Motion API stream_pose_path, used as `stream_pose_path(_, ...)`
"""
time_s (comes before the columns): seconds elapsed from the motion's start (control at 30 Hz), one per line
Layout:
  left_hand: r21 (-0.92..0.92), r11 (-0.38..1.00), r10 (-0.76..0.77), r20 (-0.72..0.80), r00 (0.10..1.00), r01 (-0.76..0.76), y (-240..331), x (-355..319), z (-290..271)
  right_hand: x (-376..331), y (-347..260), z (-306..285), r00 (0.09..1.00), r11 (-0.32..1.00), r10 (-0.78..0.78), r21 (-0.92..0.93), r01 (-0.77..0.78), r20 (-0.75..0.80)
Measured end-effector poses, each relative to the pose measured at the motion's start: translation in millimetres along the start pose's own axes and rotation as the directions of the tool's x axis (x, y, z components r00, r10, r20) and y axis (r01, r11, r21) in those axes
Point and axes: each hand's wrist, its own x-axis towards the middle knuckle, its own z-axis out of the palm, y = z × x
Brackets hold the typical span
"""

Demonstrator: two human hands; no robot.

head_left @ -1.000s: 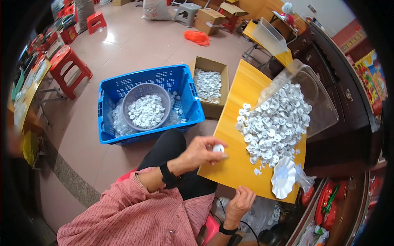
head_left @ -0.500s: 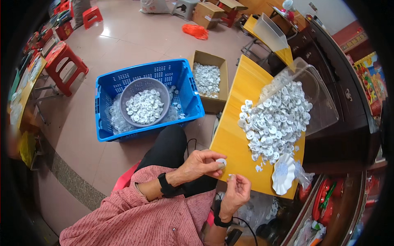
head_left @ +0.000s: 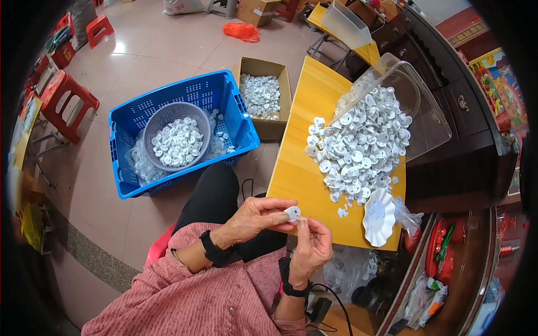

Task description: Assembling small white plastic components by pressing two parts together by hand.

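Observation:
My left hand [head_left: 250,220] pinches a small round white plastic piece [head_left: 292,213] between thumb and fingers, just off the near edge of the yellow table [head_left: 305,106]. A dark spot shows on its face. My right hand [head_left: 309,246] is closed, thumb against fingertips, right at the lower edge of that piece. Whatever lies in the right fingertips is too small to make out. Beyond both hands, a heap of similar white plastic pieces [head_left: 361,148] covers much of the tabletop. A white scalloped dish [head_left: 381,236] holding tiny pale bits stands near the right corner.
On the floor to the left, a blue crate [head_left: 185,182] contains a purple-grey basin [head_left: 206,126] of white pieces. A cardboard box [head_left: 266,130] with more stands behind. The heap spills from a clear plastic bin [head_left: 431,123] beside dark drawers [head_left: 462,103]. A red stool [head_left: 67,106] stands far left.
My right hand has come up to the round piece, closing the gap between the hands. The piece has turned and now shows its dark spot. The whole view has shifted slightly.

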Motion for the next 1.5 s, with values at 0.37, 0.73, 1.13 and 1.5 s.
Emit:
stream_pose_path(0.37,-0.042,0.999,-0.015,0.007,1.0,0.015,-3.5,0.0,-3.9,-2.9,3.5,3.9,1.0,1.0,0.008,0.018,-0.008,-0.021)
stream_pose_path(0.73,-0.094,0.993,0.08,0.071,0.994,-0.073,-13.1,1.4,-1.1,-6.2,1.9,7.4,0.994,0.998,-0.021,-0.069,0.013,-0.11)
stream_pose_path(1.13,0.013,0.986,0.166,0.054,0.985,-0.167,-15.9,0.6,0.0,-12.5,-0.3,7.1,0.989,0.958,-0.127,-0.266,0.103,-0.076)
stream_pose_path(1.5,0.086,0.974,0.203,0.062,0.977,-0.208,-13.3,-0.4,0.9,-6.9,-1.0,1.8,0.984,0.971,-0.174,-0.169,0.167,-0.029)
